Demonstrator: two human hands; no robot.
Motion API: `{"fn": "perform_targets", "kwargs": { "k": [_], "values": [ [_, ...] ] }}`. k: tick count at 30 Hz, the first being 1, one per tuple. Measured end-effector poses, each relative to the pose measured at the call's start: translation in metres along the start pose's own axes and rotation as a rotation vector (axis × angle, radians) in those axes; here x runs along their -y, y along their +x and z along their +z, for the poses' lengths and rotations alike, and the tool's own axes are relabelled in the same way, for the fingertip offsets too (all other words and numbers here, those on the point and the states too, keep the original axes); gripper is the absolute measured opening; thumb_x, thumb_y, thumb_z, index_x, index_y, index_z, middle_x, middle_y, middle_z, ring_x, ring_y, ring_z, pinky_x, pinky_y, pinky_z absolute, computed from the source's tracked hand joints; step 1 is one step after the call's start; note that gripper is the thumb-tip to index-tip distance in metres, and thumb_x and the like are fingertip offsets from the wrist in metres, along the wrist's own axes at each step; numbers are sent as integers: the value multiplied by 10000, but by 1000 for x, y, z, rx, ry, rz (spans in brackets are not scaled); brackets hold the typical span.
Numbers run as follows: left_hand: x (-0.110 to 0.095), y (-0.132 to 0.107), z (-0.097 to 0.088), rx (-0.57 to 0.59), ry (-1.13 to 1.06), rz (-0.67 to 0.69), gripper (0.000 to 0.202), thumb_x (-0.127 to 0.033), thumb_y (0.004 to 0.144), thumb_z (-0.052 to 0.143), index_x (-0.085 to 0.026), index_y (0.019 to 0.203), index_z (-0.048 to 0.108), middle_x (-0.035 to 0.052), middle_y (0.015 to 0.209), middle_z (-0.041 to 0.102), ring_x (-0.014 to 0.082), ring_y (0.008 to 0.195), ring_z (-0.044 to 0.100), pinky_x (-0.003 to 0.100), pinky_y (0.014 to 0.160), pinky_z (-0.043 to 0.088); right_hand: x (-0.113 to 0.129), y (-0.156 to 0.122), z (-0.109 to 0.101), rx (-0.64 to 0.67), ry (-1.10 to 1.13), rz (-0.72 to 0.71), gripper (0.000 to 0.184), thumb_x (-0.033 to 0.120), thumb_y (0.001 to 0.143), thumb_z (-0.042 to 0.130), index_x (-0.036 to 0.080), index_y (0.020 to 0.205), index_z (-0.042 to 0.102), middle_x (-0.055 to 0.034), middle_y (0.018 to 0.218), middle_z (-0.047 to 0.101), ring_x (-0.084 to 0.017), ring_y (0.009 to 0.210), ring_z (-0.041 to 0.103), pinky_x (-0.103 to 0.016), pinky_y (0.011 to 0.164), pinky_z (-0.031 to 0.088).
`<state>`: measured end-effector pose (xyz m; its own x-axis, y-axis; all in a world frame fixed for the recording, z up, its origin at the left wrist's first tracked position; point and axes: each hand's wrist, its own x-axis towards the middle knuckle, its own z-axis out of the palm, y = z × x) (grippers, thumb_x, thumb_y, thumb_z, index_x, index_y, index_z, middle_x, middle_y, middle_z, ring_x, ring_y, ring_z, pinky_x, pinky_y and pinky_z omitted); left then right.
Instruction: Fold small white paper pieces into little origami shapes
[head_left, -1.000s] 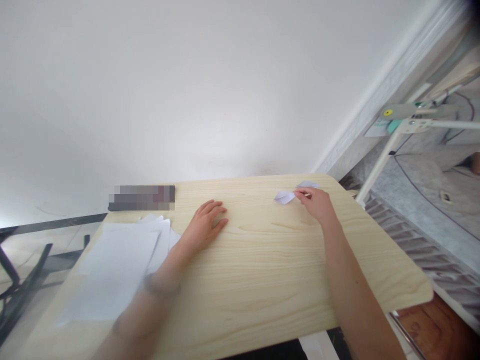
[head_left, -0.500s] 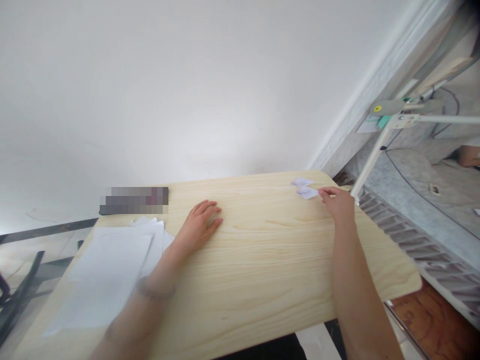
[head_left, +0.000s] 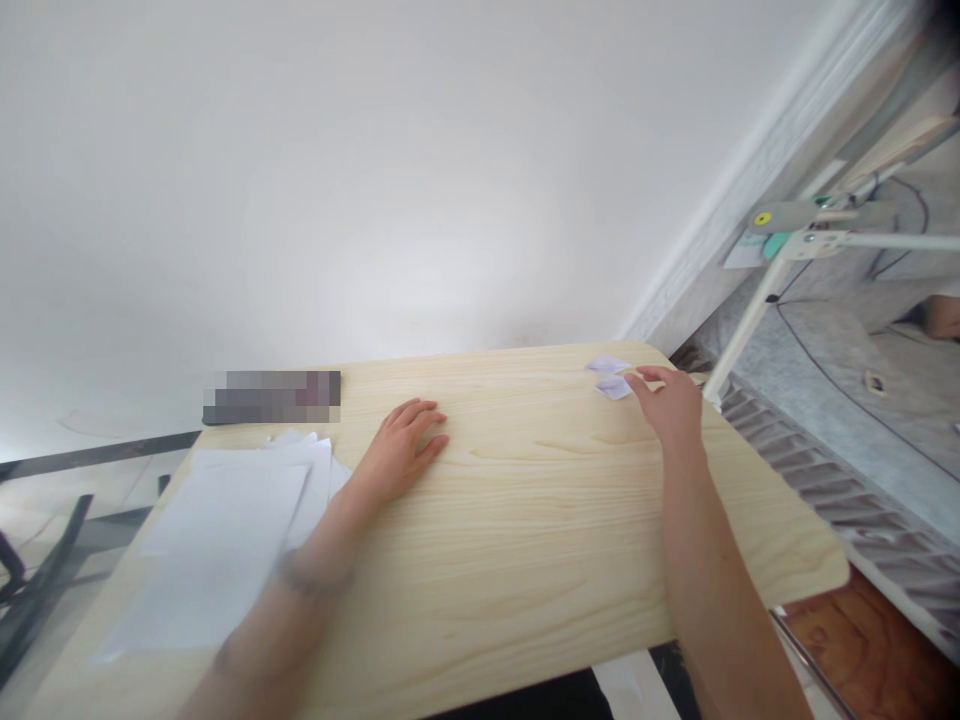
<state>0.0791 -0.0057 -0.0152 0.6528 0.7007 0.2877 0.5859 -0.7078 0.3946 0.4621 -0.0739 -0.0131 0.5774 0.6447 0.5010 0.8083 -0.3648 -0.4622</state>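
Two small folded pieces of pale paper with pointed ends lie near the far right corner of the wooden table (head_left: pixel 510 500). One is the farther folded paper (head_left: pixel 606 364); just in front of it is the nearer folded paper (head_left: pixel 613 388). My right hand (head_left: pixel 670 405) is at the right end of the nearer one, thumb and forefinger apart. Whether the thumb still touches the paper is hard to tell. Flat on the tabletop, left of centre, rests my left hand (head_left: pixel 405 445) with its fingers spread and nothing in it.
A stack of white sheets (head_left: pixel 225 540) lies on the table's left side, partly behind my left forearm. Behind it sits a dark, pixelated object (head_left: pixel 271 398). A white wall (head_left: pixel 420 200) borders the far edge. Right of the table stands a white metal frame (head_left: pixel 750 325).
My right thumb and forefinger have parted from their pinch on the tip of the nearer folded paper. My left hand stays put; the view has shifted slightly.
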Motion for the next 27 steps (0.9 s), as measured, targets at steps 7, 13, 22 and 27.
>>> {"fn": "perform_targets", "kwargs": {
  "k": [7,13,22,27],
  "values": [
    [-1,0,-2,9,22,-2,305,-347,839,407,-204,1075,535,75,1209,488,233,1181,368,418,993,303,90,-35,23,202,231,-306,210,293,772,505,185,882,648,-66,857,585,-181,776,538,-322,750,426],
    [-3,-1,0,12,27,0,313,-328,841,403,-193,1096,524,84,1224,478,230,1187,365,418,1005,289,136,-72,32,440,334,-511,185,226,797,476,219,919,615,-43,920,564,-171,905,523,-305,827,421],
    [14,-19,-64,281,86,-204,302,-382,726,528,-204,968,560,72,1035,560,222,976,518,349,845,414,157,-95,31,570,338,-691,220,203,800,468,225,979,594,-52,1032,532,-187,962,492,-346,869,413],
    [42,-52,-106,237,372,-651,367,-514,639,526,-174,776,541,111,858,585,281,875,545,363,716,431,162,-99,36,566,334,-724,224,203,797,468,231,979,596,-60,1032,534,-201,967,489,-374,875,408]
  ]
}}
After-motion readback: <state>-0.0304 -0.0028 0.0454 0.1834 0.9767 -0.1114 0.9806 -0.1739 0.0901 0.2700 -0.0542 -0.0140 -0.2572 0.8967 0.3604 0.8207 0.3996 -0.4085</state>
